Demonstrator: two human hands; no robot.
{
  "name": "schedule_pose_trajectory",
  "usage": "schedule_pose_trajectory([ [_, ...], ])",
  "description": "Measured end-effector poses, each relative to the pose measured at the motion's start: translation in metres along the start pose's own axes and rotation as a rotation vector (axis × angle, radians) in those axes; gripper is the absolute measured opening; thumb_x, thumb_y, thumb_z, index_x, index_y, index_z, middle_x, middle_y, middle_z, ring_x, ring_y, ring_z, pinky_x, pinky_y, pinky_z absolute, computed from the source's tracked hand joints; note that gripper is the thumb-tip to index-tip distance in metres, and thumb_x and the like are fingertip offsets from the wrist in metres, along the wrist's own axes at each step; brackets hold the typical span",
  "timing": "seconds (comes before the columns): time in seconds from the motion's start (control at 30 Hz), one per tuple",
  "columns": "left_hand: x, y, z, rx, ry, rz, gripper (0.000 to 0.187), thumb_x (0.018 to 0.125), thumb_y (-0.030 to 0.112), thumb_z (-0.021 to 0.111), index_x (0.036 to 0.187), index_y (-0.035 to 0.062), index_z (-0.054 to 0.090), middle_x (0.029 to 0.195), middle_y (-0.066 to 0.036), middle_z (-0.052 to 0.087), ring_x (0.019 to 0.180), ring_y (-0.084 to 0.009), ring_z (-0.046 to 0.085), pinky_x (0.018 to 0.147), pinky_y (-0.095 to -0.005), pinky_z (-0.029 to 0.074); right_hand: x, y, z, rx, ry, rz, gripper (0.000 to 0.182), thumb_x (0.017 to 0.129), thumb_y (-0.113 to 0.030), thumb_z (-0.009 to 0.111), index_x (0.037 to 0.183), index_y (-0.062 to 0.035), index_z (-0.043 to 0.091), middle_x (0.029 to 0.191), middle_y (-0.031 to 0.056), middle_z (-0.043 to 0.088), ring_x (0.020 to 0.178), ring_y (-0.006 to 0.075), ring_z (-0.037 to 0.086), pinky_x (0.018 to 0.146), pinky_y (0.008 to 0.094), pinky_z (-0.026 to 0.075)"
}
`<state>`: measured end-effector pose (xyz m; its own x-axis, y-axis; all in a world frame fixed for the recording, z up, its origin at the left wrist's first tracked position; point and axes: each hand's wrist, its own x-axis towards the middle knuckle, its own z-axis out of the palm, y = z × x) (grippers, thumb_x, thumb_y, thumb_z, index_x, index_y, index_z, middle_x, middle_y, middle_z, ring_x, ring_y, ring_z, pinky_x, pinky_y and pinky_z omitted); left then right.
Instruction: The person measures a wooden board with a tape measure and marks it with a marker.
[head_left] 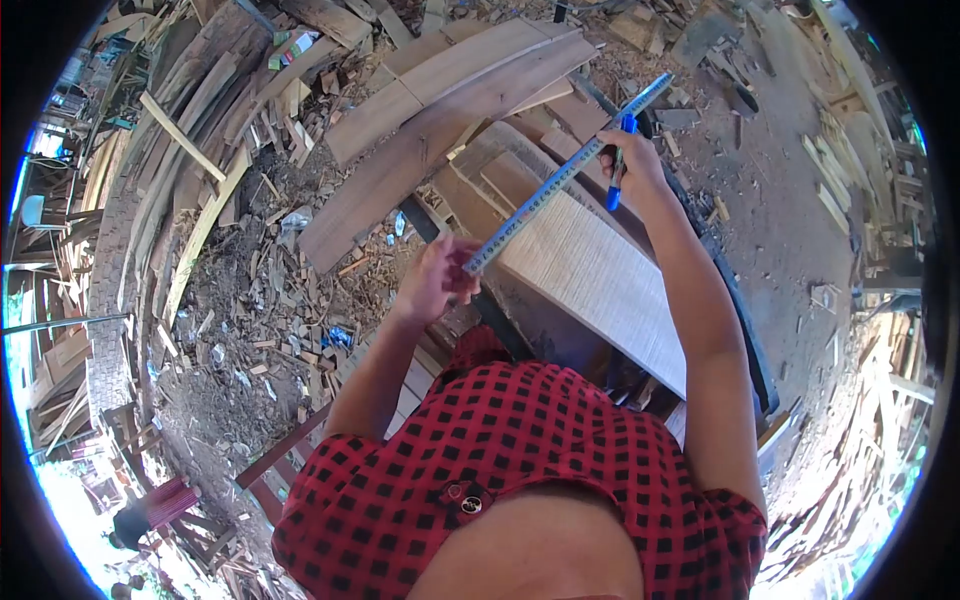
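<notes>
A blue measuring tape [540,199] runs slantwise above the far end of a pale wooden board [600,275]. My left hand [440,278] has its fingers closed around the tape's near end. Farther along, my right hand [635,165] grips the same tape together with a blue marker pen [616,185], which points down. Past my right hand, the tape's far stretch sticks out over the ground. Part of the tape is hidden behind the fingers of each hand. The pale board lies between my forearms, with a browner plank beside its far end.
Long brown planks [440,135] lie beyond the board. Curved timber strips [185,150] are stacked at the left, with wood scraps [270,320] littering the ground. A dark beam [735,330] runs along the board's right side. Another person [155,510] is at the lower left.
</notes>
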<state>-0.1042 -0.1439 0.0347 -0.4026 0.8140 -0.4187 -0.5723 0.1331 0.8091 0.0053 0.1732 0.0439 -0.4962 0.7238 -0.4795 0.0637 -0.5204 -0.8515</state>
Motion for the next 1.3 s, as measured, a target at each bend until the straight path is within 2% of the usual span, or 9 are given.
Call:
schedule_pose_trajectory([
  [0.03, 0.003, 0.011, 0.004, 0.016, -0.077, -0.02, 0.041, 0.094, 0.038, 0.05, 0.105, 0.0004, 0.061, 0.071, -0.003, 0.058, 0.054, -0.0103, 0.055, 0.046, -0.0212, 0.044, 0.01, 0.005, -0.001, 0.022, 0.006, 0.011, 0.011, 0.077, -0.008, 0.067, 0.076, -0.0021, 0.059, 0.064, 0.0098, 0.059, 0.046, 0.015, 0.052, 0.041, 0.0296, 0.041],
  [0.23, 0.032, 0.022, 0.002, 0.453, -0.164, -0.112, 0.015, 0.09, 0.016, 0.061, 0.093, 0.0021, 0.065, 0.065, 0.002, 0.055, 0.055, -0.0047, 0.051, 0.048, -0.0197, 0.04, 0.029, 0.015, 0.001, -0.01, 0.013, 0.066, 0.014, 0.076, -0.011, 0.07, 0.076, -0.0036, 0.058, 0.065, 0.0106, 0.06, 0.047, 0.0149, 0.052, 0.042, 0.0295, 0.041],
  [0.37, 0.046, 0.009, 0.008, 0.45, -0.246, 0.033, 0.017, 0.09, 0.017, 0.06, 0.089, 0.0004, 0.063, 0.064, 0.001, 0.055, 0.05, -0.0044, 0.047, 0.045, -0.0207, 0.036, 0.021, 0.012, 0.001, 0.015, -0.018, 0.098, 0.016, 0.076, -0.012, 0.071, 0.078, -0.0021, 0.059, 0.065, 0.0112, 0.061, 0.046, 0.0152, 0.052, 0.042, 0.029, 0.04],
  [0.63, 0.068, -0.012, 0.018, 0.825, -0.062, 0.398, 0.015, 0.088, 0.01, 0.059, 0.088, -0.0037, 0.062, 0.065, -0.005, 0.06, 0.057, -0.009, 0.054, 0.052, -0.0269, 0.045, -0.017, 0.048, -0.005, -0.268, -0.044, 0.085, 0.025, 0.071, -0.017, 0.079, 0.071, 0.0016, 0.062, 0.062, 0.0085, 0.058, 0.041, 0.0131, 0.049, 0.035, 0.0283, 0.033],
  [0.77, 0.065, -0.009, 0.022, 0.845, -0.07, 0.361, 0.013, 0.086, 0.009, 0.059, 0.087, -0.0035, 0.062, 0.064, -0.009, 0.06, 0.057, -0.0112, 0.056, 0.053, -0.0286, 0.045, -0.024, 0.054, 0.001, -0.345, -0.065, 0.032, 0.024, 0.071, -0.017, 0.078, 0.07, 0.0003, 0.062, 0.06, 0.0065, 0.056, 0.041, 0.0127, 0.049, 0.035, 0.0285, 0.034],
  [0.87, 0.065, -0.012, 0.021, 0.897, -0.069, 0.411, 0.013, 0.088, 0.01, 0.058, 0.089, -0.0024, 0.063, 0.064, -0.002, 0.057, 0.06, -0.0062, 0.051, 0.054, -0.0244, 0.043, -0.027, 0.051, 0.009, -0.427, -0.064, 0.028, 0.023, 0.072, -0.017, 0.076, 0.069, 0.0, 0.062, 0.059, 0.0056, 0.056, 0.042, 0.0127, 0.049, 0.035, 0.0287, 0.034],
  [0.93, 0.064, -0.014, 0.025, 0.933, -0.021, 0.58, 0.009, 0.084, 0.007, 0.059, 0.083, -0.0017, 0.061, 0.06, -0.011, 0.056, 0.053, -0.0146, 0.055, 0.052, -0.0295, 0.044, -0.027, 0.05, 0.015, -0.466, -0.059, 0.003, 0.023, 0.072, -0.018, 0.076, 0.068, 0.0001, 0.062, 0.058, 0.0053, 0.055, 0.041, 0.0128, 0.049, 0.035, 0.0288, 0.034],
  [1.17, 0.059, -0.014, 0.029, 0.925, -0.017, 0.581, 0.009, 0.085, 0.006, 0.058, 0.081, -0.0017, 0.06, 0.059, -0.007, 0.055, 0.053, -0.0116, 0.053, 0.051, -0.0276, 0.044, -0.02, 0.057, 0.027, -0.545, -0.039, 0.009, 0.021, 0.07, -0.014, 0.076, 0.066, 0.0006, 0.061, 0.055, 0.0069, 0.055, 0.042, 0.0149, 0.051, 0.037, 0.0313, 0.036],
  [1.3, 0.055, -0.017, 0.027, 0.701, -0.003, 0.366, 0.015, 0.09, 0.013, 0.055, 0.085, -0.0005, 0.058, 0.061, -0.002, 0.053, 0.05, -0.0074, 0.05, 0.046, -0.0233, 0.039, -0.01, 0.071, 0.026, -0.604, 0.002, -0.016, 0.02, 0.067, -0.015, 0.075, 0.068, 0.0004, 0.063, 0.057, 0.0083, 0.059, 0.044, 0.0164, 0.055, 0.045, 0.0319, 0.041],
])
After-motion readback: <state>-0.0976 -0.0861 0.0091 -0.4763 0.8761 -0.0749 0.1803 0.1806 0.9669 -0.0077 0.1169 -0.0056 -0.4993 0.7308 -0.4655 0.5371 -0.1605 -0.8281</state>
